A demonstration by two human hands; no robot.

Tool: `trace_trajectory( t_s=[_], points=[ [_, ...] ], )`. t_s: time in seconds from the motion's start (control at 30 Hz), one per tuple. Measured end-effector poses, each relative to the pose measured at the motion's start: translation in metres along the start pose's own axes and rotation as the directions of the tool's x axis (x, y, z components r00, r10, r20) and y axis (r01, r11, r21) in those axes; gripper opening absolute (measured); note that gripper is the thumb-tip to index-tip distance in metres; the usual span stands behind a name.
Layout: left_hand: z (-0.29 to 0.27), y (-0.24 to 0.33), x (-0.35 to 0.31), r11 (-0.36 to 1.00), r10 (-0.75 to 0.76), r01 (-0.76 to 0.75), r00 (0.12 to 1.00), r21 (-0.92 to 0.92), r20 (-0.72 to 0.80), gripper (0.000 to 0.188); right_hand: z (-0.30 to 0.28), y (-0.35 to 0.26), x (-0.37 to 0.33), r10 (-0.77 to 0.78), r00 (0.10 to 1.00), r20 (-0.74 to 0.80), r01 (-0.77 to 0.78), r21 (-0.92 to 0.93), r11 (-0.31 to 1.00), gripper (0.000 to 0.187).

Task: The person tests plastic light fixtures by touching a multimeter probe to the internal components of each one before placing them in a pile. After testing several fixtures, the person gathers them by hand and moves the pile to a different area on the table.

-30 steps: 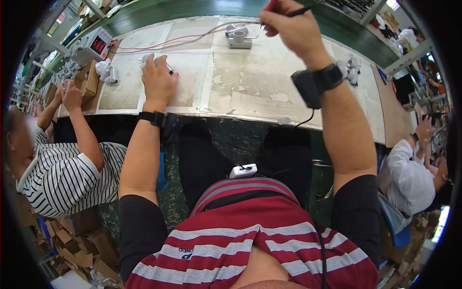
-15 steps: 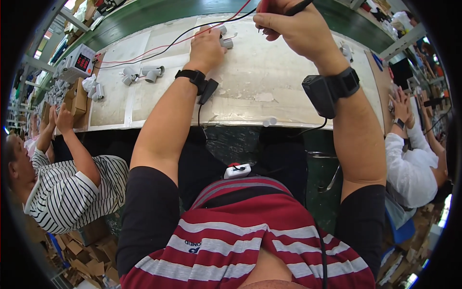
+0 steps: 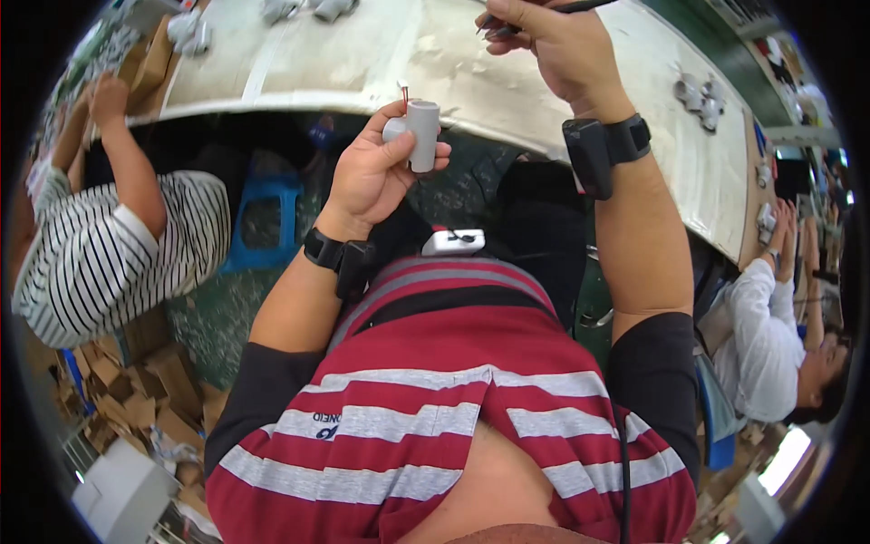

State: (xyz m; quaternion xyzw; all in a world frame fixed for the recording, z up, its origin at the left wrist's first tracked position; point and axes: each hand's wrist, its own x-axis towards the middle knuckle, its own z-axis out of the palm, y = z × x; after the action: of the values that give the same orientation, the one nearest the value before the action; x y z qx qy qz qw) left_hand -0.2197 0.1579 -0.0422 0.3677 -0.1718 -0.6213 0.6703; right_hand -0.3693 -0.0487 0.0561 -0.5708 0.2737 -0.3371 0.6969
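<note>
Left hand (image 3: 372, 172) closed round grey cylinder (image 3: 421, 134): light, rigid, thin red lead fragile; hold body. Right hand (image 3: 557, 50) pinches dark tool (image 3: 580, 7).

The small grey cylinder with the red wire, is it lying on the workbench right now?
No, the grey cylinder is held up in the left hand, in front of the near edge of the workbench, not resting on it.

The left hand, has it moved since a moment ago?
Yes. The left hand has come back off the workbench toward the body, now holding a small grey cylinder below the bench edge.
</note>
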Motion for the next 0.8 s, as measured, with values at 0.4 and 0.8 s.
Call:
trace_trajectory(
  t_s=[0.4, 0.8],
  points=[
    [-0.073, -0.012, 0.001, 0.847, -0.203, 0.208, 0.977, -0.489, 0.065, 0.042, 0.075, 0.090, -0.014, 0.018, 0.983, 0.184, 0.019, -0.195, 0.981, 0.017],
    [-0.075, 0.002, 0.006, 0.882, -0.302, 0.232, 0.947, -0.409, -0.113, 0.035, 0.104, 0.103, 0.002, 0.102, 0.979, 0.176, -0.068, -0.191, 0.979, 0.016]
  ],
)
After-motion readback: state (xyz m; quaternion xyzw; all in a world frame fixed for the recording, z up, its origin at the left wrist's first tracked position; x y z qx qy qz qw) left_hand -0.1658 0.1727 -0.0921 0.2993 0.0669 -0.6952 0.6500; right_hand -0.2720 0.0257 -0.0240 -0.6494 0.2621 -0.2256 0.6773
